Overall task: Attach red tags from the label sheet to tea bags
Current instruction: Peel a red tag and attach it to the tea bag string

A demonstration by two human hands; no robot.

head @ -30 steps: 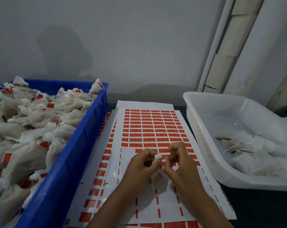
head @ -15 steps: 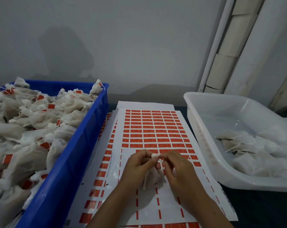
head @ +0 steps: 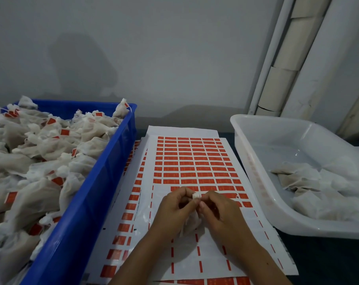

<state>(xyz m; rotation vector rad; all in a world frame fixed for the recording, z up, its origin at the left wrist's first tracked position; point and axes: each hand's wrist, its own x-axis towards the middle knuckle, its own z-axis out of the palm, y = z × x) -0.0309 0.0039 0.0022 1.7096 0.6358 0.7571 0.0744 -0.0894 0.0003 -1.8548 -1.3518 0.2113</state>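
A white label sheet (head: pixel 192 161) with rows of red tags lies in the middle of the table; its near half is mostly peeled. Above that near half my left hand (head: pixel 172 210) and my right hand (head: pixel 217 210) meet, fingertips pinched together on one white tea bag (head: pixel 192 222). The bag's knotted top (head: pixel 196 196) sticks up between my thumbs and its body hangs below my fingers. Whether a red tag is under my fingers cannot be seen.
A blue crate (head: pixel 88 202) at the left is heaped with tagged tea bags (head: pixel 40 161). A clear white tub (head: pixel 254 161) at the right holds a few untagged bags (head: pixel 310 186). More label sheets (head: pixel 131 202) lie underneath. A grey wall stands behind.
My hands closed together on the tea bag and lowered slightly toward the sheet; the bag's body now hangs lower between my fingers.
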